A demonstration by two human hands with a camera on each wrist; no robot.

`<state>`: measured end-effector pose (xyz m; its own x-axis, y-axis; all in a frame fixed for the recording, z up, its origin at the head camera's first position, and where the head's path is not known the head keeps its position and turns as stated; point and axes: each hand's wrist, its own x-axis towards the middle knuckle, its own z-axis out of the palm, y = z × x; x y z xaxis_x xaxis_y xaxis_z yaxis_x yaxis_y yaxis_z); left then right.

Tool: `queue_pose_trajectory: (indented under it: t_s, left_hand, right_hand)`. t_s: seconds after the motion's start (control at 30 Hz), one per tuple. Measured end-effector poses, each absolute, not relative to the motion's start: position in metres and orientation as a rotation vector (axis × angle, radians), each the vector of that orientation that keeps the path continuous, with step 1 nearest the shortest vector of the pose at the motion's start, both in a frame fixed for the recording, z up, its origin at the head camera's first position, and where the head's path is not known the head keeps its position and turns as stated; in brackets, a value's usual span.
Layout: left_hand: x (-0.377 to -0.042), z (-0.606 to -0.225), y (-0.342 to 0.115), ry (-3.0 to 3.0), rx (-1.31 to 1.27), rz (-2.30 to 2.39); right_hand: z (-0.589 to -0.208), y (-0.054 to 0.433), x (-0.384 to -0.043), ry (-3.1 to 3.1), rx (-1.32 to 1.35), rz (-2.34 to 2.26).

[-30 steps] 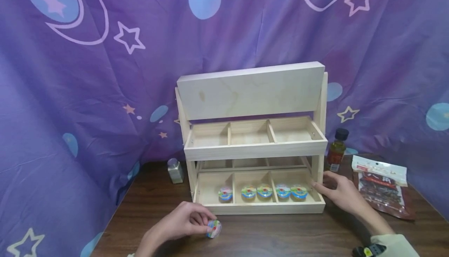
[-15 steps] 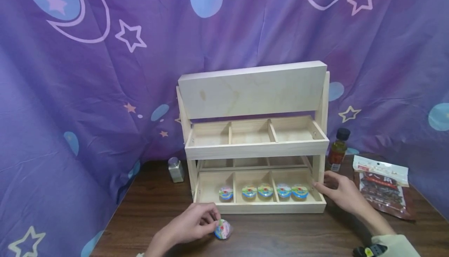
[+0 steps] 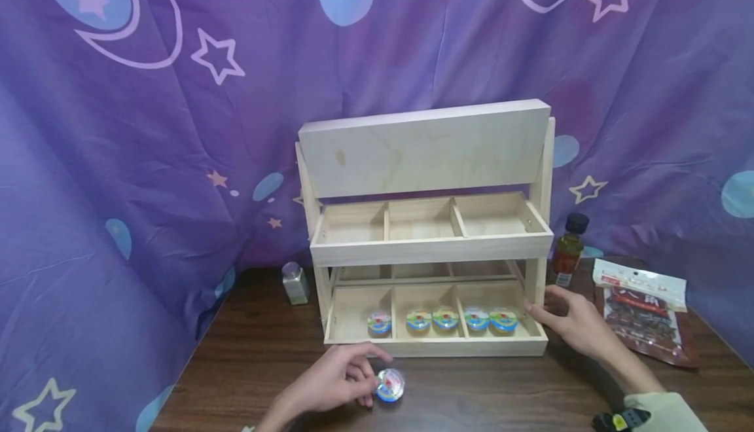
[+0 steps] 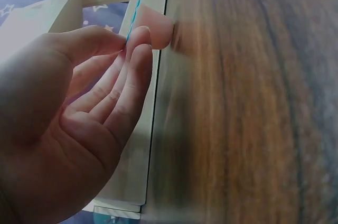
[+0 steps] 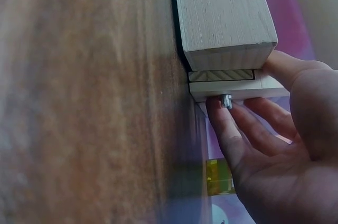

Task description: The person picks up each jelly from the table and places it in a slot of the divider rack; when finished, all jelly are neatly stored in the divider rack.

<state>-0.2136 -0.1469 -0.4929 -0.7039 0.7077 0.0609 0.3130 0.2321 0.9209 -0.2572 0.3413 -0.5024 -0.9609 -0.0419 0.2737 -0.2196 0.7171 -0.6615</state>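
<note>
My left hand (image 3: 338, 379) pinches the lid's edge of a small jelly cup (image 3: 390, 385) between thumb and fingertips, just in front of the wooden rack. In the left wrist view this jelly cup (image 4: 156, 26) is pinkish, its lid seen edge-on and its base close over the table. My right hand (image 3: 574, 322) grips the lower right side of the two-tier wooden rack (image 3: 430, 249). Thumb and fingers lie on opposite sides of its side board (image 5: 211, 87), near a metal bolt (image 5: 226, 101). More jelly cups (image 3: 444, 319) sit in the lower tray: one left, two middle, two right.
A small shaker jar (image 3: 295, 284) stands left of the rack. Behind my right hand are a dark-capped bottle (image 3: 567, 252) and a packet of dark spice (image 3: 642, 317) lying on the wooden table (image 3: 471, 393). A purple curtain (image 3: 271, 124) hangs behind.
My left hand and its jelly cup have shifted right along the front of the rack, and the lid has turned. My right hand keeps its place on the rack's side.
</note>
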Motion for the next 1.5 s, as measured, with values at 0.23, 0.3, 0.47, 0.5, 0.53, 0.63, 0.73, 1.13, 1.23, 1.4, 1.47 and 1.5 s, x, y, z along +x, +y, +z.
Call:
queue_pose_trajectory:
  t_s: [0.23, 0.3, 0.47, 0.5, 0.53, 0.63, 0.73, 1.13, 1.23, 1.4, 1.47, 1.5]
  left_hand:
    - [-0.2149, -0.4916, -0.1467, 2.27, 0.97, 1.424]
    - [-0.2152, -0.4911, -0.1456, 2.397, 1.033, 1.381]
    - [-0.2136, -0.4913, -0.1423, 2.489, 1.142, 1.314]
    - [-0.213, -0.4914, -0.1421, 2.467, 1.157, 1.303]
    - [-0.2125, -0.4917, -0.1421, 2.445, 1.176, 1.287]
    - [-0.2117, -0.492, -0.1424, 2.426, 1.235, 1.238]
    - [-0.2114, -0.4928, -0.1425, 2.419, 1.24, 1.229]
    - [-0.2122, -0.4931, -0.1403, 2.375, 1.168, 1.231]
    - [-0.2124, -0.4928, -0.1393, 2.368, 1.175, 1.224]
    - [-0.2113, -0.4924, -0.1392, 2.389, 1.22, 1.226]
    - [-0.2106, -0.4914, -0.1396, 2.392, 1.208, 1.266]
    - [-0.2104, -0.4904, -0.14, 2.396, 1.195, 1.292]
  right_hand:
    - [-0.5009, 0.3413, -0.2577, -2.691, 0.216, 1.105]
    - [-0.5011, 0.3415, -0.258, -2.696, 0.213, 1.101]
    - [-0.503, 0.3421, -0.2591, -2.703, 0.214, 1.088]
    - [-0.5033, 0.3421, -0.2593, -2.701, 0.214, 1.093]
    - [-0.5037, 0.3419, -0.2594, -2.698, 0.219, 1.101]
    - [-0.5044, 0.3416, -0.2595, -2.69, 0.233, 1.114]
    - [-0.5047, 0.3412, -0.2593, -2.677, 0.24, 1.113]
    - [-0.5046, 0.3478, -0.2589, -2.674, 0.236, 1.083]
    - [-0.5052, 0.3478, -0.2577, -2.681, 0.225, 1.08]
    - [-0.5061, 0.3459, -0.2589, -2.689, 0.224, 1.091]
    - [-0.5062, 0.3448, -0.26, -2.69, 0.225, 1.096]
    - [-0.5063, 0.3439, -0.2603, -2.69, 0.226, 1.098]
